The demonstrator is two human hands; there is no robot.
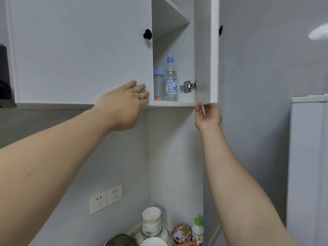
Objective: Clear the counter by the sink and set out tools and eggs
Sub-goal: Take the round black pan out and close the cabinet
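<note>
Overhead, a wall cabinet (174, 103): left door (79, 50) shut, right door (204, 50) swung wide, edge-on. Left hand (124, 105) flat against the shut door's lower corner, fingers straight and together. Right hand (209, 116) under the open door's bottom edge, fingers curled upward, one tip touching; pinching or not, cannot tell. Just past the left fingertips, up and to the right: water bottle (171, 80) and blue-capped bottle (158, 80), upright, side by side. Left hand nearer, likely. Far below, stacked bowls (151, 221) and dish-soap bottle (197, 231) not yet cleared. No eggs or tools in sight.
</note>
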